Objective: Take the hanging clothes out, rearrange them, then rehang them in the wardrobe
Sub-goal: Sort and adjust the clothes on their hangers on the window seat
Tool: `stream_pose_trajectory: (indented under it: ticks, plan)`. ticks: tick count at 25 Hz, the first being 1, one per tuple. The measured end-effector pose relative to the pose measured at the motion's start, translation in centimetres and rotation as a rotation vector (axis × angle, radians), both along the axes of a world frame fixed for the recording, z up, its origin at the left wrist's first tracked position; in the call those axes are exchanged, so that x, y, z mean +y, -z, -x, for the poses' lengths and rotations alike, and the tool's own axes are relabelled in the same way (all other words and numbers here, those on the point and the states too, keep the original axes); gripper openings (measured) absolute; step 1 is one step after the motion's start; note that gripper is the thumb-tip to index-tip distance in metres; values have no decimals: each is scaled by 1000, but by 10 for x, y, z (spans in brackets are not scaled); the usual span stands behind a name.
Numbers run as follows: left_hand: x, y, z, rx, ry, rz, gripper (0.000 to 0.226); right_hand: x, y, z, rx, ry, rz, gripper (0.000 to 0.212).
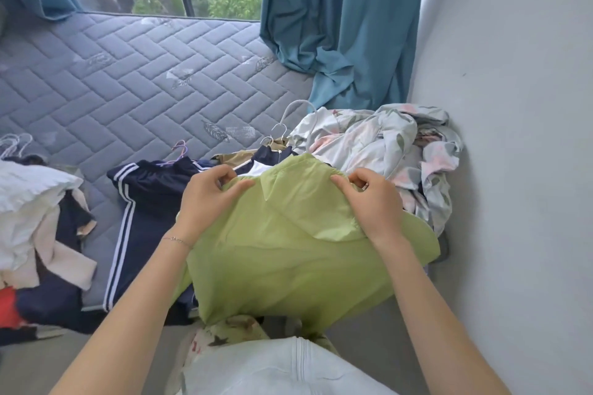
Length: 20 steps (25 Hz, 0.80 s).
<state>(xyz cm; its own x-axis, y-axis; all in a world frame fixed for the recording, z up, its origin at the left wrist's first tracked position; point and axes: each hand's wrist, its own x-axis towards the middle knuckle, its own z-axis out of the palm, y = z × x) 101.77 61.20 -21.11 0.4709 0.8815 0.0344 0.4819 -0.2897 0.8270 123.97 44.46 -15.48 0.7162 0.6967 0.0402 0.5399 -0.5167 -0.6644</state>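
Two hands: the left hand [208,199] and the right hand [373,207] both hold the green jacket [288,253] at its far edge.
Left fingers [239,184]: curled in, pinching the jacket's left shoulder, with a thin bracelet [176,239] on the wrist.
Right fingers [340,181]: curled close together, pinching the fabric at the right side of the hood.
Jacket's place: spread flat at the near right of the mattress [128,74], hood lying on its back. Its near hem hangs over the mattress edge.
White hanger [298,105]: the hook sticks up just beyond the jacket's far edge. I cannot tell whether it sits inside the jacket.
Navy striped garment [144,202]: just left of the jacket and touching it, on a pink hanger [179,151].
Floral cloth [385,144]: a crumpled heap on the far right, against the wall [513,106].
Clothes pile [29,202]: at the left edge, in white, cream, navy and red.
Curtain [337,26]: teal, far right, its lower end resting on the mattress.
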Motion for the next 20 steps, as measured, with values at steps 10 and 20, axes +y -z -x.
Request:
stream_pose_trajectory:
  ticks: [10, 20]
  plan:
    - [77, 27, -72, 29, -126, 56, 38, 107, 26, -82, -35, -89, -11, 34]
    - [208, 281, -122, 155, -166, 34, 29, 267, 280, -131, 16, -178, 89, 21]
